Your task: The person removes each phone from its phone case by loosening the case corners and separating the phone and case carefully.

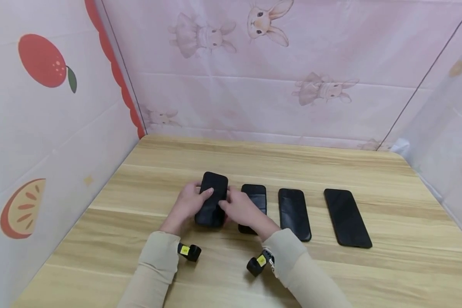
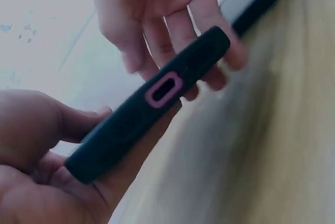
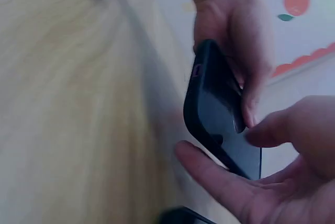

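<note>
A black smartphone, in what looks like a dark case, is raised off the table between both hands. My left hand grips its left side, thumb across the screen and fingers beneath. From the right, my right hand holds it too, with the thumb on the screen and fingers around the edge. The left wrist view shows the phone's end, where a charging port is ringed in pink. Just right of it, a second phone lies on the table, partly hidden by my right hand.
Two more black phones, one nearer and one farther right, lie face up in a row on the wooden table. Printed cloth walls stand behind the table and along its sides.
</note>
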`<state>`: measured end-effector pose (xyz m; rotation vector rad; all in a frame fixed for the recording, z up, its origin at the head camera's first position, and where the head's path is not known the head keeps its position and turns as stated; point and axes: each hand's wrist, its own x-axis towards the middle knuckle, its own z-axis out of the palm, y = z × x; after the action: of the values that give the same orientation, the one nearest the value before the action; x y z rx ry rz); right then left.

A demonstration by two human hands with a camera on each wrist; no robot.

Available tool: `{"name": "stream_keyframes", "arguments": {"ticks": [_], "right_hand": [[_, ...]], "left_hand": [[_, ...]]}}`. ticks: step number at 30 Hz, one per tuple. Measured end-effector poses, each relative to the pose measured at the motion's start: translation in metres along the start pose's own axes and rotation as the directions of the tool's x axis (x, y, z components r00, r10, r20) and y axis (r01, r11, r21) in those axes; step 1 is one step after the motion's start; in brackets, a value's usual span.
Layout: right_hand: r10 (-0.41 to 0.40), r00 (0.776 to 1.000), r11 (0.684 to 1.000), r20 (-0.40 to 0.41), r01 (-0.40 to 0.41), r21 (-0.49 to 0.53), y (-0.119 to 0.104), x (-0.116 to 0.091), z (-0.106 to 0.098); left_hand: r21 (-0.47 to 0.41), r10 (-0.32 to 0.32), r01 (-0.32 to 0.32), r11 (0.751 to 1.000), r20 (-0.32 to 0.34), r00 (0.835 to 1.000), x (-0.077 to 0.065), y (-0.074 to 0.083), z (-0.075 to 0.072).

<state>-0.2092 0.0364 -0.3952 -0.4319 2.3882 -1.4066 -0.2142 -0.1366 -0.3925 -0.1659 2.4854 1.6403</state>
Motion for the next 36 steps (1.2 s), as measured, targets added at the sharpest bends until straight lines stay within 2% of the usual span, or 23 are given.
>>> {"name": "stream_keyframes", "arguments": {"ticks": [2,5,9,15,18,23,26,30,33,36], "right_hand": [[0.007,0.998,0.998,-0.06,-0.003,0.058,-0.001,-0.003,-0.01],[0.007,0.991,0.977,-0.13,0.022,0.214,-0.002,-0.009,-0.026],[-0.006,0.987,0.935,-0.159,0.061,0.348,0.001,-0.017,-0.047],[-0.058,0.986,0.905,-0.154,0.117,0.408,0.011,-0.031,-0.07],[-0.08,0.983,0.888,-0.165,0.145,0.437,0.016,-0.037,-0.078],[-0.052,0.977,0.857,-0.207,0.15,0.492,0.021,-0.044,-0.085],[-0.046,0.975,0.85,-0.218,0.152,0.504,0.025,-0.045,-0.087],[-0.049,0.975,0.838,-0.215,0.157,0.523,0.027,-0.046,-0.087],[-0.043,0.975,0.808,-0.218,0.162,0.566,0.027,-0.045,-0.088],[-0.025,0.976,0.764,-0.218,0.159,0.625,0.026,-0.044,-0.088]], "left_hand": [[-0.034,-0.006,0.007,0.999,0.019,1.0,-0.001,0.006,0.002],[-0.078,0.005,0.0,0.997,0.07,0.998,-0.004,0.017,0.007],[-0.126,0.059,-0.041,0.991,0.145,0.988,-0.008,0.03,0.015],[-0.185,0.14,-0.093,0.978,0.259,0.956,-0.015,0.044,0.028],[-0.197,0.163,-0.109,0.974,0.283,0.945,-0.017,0.049,0.035],[-0.203,0.174,-0.111,0.973,0.322,0.931,-0.019,0.055,0.045],[-0.205,0.168,-0.094,0.974,0.383,0.908,-0.02,0.055,0.048],[-0.207,0.186,-0.101,0.973,0.448,0.875,-0.019,0.054,0.046],[-0.223,0.207,-0.116,0.968,0.449,0.869,-0.017,0.054,0.045],[-0.233,0.212,-0.117,0.965,0.441,0.872,-0.016,0.056,0.044]]}}
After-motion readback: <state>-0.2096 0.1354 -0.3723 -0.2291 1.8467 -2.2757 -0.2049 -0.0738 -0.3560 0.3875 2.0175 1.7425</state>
